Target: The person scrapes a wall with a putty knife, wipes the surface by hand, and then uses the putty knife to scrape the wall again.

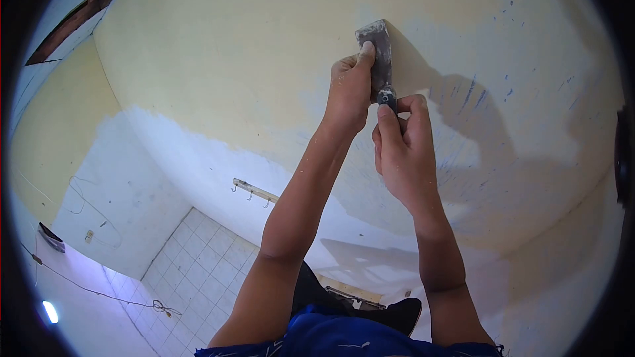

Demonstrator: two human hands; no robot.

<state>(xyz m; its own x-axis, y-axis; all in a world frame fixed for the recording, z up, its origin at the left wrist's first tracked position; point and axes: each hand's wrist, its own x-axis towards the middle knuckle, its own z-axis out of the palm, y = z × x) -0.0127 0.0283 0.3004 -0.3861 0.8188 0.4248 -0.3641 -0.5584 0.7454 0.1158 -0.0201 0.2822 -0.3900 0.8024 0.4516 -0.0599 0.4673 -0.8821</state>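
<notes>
Your blue shirt point(344, 336) sits nearest. Your right hand point(407, 149) grips the handle point(387, 99) of the putty knife point(383, 69), apparently for control; your left hand point(350, 89) pinches its blade point(380, 38), likely steadying it, before the patchily painted wall point(231, 59).

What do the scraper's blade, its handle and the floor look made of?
Blade: probably steel; thin, flat, dull grey, with whitish smears.
Handle: perhaps plastic; dark, but the right hand covers much of it, so unsure.
Floor: tile, likely ceramic; pale squares with a grid of joint lines. Glaze hard to judge.
</notes>
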